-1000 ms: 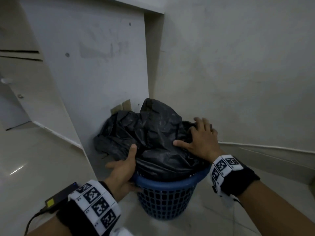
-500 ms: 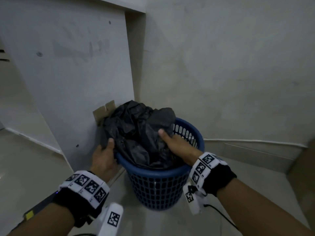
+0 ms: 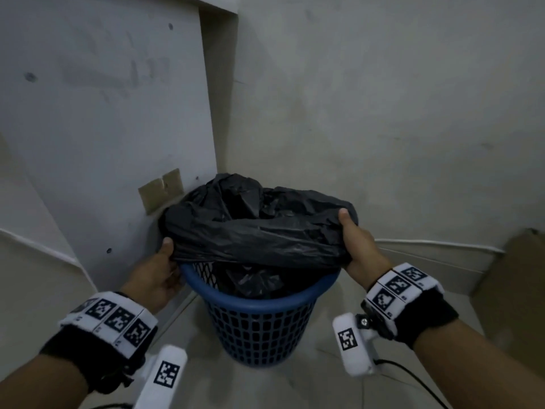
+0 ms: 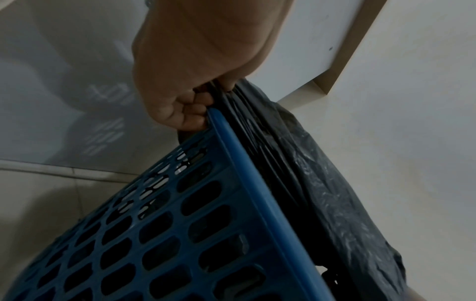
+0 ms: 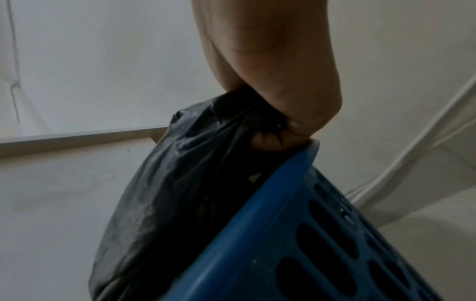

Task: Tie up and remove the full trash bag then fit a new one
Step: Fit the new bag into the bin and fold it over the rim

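A black trash bag (image 3: 253, 231) sits in a blue perforated plastic bin (image 3: 259, 323) on the floor in a room corner. Its mouth is stretched wide above the bin's rim between my two hands. My left hand (image 3: 159, 270) grips the bag's left edge at the rim, thumb on top; the left wrist view shows its fingers (image 4: 180, 110) curled round gathered black plastic (image 4: 322, 193) beside the blue rim (image 4: 257, 199). My right hand (image 3: 356, 240) grips the bag's right edge; the right wrist view shows the bag (image 5: 180, 183) bunched in its curled fingers (image 5: 268, 142).
A white panel (image 3: 103, 113) stands close on the bin's left, with brown tape patches (image 3: 162, 190) near its foot. A grey wall (image 3: 383, 113) rises behind. A brown cardboard piece (image 3: 513, 290) leans at the right. A cable (image 3: 413, 379) trails over the pale tiled floor.
Both hands moved from pressing the heaped bag to its opposite edges, gripped them and pulled them apart, so the bag's mouth now stretches across above the bin's rim.
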